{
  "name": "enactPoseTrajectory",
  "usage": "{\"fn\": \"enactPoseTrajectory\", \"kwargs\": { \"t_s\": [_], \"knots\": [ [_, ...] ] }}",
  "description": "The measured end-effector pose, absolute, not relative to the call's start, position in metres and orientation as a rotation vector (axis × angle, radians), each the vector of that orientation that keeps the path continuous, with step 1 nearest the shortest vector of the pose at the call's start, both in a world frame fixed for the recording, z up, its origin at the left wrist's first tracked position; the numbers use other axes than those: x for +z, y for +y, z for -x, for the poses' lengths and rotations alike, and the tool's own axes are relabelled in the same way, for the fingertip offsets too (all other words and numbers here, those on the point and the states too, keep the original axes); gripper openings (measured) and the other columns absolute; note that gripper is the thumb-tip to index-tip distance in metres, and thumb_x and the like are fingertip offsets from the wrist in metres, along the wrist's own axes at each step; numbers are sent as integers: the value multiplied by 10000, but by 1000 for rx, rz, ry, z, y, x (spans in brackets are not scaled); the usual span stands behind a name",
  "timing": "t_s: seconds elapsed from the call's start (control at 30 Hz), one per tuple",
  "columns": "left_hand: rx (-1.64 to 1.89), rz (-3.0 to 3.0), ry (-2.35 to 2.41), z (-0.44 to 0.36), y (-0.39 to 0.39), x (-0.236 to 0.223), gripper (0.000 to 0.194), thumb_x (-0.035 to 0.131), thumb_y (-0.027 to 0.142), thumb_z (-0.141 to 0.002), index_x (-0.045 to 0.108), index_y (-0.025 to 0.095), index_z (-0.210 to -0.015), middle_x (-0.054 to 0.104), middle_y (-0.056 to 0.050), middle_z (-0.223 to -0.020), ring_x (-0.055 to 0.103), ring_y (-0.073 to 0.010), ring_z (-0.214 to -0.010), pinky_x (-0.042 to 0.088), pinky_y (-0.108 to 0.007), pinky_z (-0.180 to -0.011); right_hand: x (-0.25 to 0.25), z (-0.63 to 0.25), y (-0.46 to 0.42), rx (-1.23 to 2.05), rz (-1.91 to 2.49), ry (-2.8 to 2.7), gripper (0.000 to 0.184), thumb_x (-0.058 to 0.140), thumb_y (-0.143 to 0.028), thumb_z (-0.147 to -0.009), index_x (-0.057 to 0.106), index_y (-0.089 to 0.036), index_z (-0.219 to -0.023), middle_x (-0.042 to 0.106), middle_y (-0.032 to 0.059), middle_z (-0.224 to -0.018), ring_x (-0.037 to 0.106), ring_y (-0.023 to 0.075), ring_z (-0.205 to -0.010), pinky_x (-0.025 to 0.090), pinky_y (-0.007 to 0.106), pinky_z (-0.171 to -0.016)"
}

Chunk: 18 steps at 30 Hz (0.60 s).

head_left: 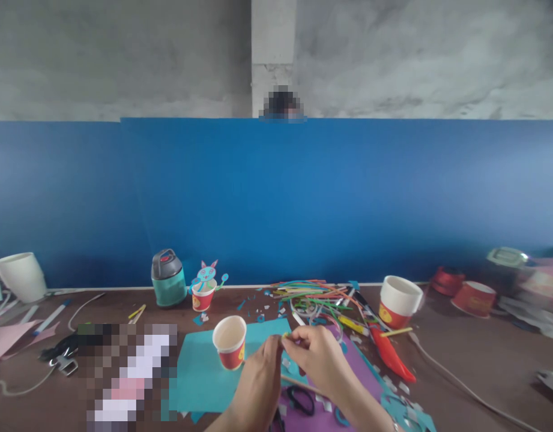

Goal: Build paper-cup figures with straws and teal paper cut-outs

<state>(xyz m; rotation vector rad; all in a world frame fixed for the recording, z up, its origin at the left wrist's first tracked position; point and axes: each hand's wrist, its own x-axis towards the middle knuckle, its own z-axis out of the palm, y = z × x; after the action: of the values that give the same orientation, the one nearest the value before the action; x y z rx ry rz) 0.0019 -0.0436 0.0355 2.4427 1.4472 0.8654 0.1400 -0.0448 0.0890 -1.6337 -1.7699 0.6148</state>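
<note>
My left hand (258, 378) and my right hand (319, 357) meet over a teal paper sheet (199, 372), fingers pinched together on a small thin yellowish strip (286, 337). A red and white paper cup (230, 342) stands just left of my left hand on the teal sheet. Under my right wrist lies a purple sheet (325, 414) with black scissors (300, 399) on it. A thin wooden stick (298, 384) runs beneath my hands.
A pile of coloured straws (314, 297) lies behind my hands, beside another paper cup (397, 303) and a red cutter (391, 354). A teal flask (168, 279) and a cup with a paper bunny (204, 288) stand by the blue partition (276, 198). A white cable (460, 384) crosses the right.
</note>
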Motion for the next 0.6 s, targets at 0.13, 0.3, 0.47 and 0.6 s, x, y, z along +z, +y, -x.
{"fn": "enactPoseTrajectory", "kwargs": {
  "t_s": [0.13, 0.3, 0.47, 0.6],
  "knots": [
    [753, -2489, 1440, -3, -45, 38, 403, 254, -28, -812, 564, 156, -992, 650, -88, -886, 636, -192, -772, 491, -298, -705, 99, -139, -51, 588, 1699, -1805, 335, 519, -379, -783, 590, -196, -511, 540, -9, -424, 490, 128, -455, 278, 222, -461],
    [829, -2483, 1411, -2, -45, 36, 366, 245, 2, -844, 556, 158, -959, 644, -95, -846, 643, -209, -716, 459, -291, -625, 104, -139, -53, 479, 1727, -1847, 287, 536, -393, -793, 665, -210, -613, 573, -3, -448, 515, 149, -469, 290, 240, -493],
    [1040, -2273, 1308, -2, -44, 36, 284, 220, 136, -935, 483, 199, -851, 590, -36, -684, 573, -175, -589, 377, -270, -558, 104, -142, -49, 296, 1710, -1877, 214, 599, -414, -771, 672, -218, -728, 640, 0, -548, 575, 180, -580, 344, 267, -632],
    [1061, -2076, 1231, -3, -45, 43, 250, 230, 249, -962, 436, 217, -824, 528, 6, -642, 504, -153, -567, 334, -261, -546, 103, -143, -48, 148, 1646, -1905, 192, 626, -414, -767, 669, -228, -746, 646, 2, -606, 595, 201, -691, 341, 316, -767]
  ]
}}
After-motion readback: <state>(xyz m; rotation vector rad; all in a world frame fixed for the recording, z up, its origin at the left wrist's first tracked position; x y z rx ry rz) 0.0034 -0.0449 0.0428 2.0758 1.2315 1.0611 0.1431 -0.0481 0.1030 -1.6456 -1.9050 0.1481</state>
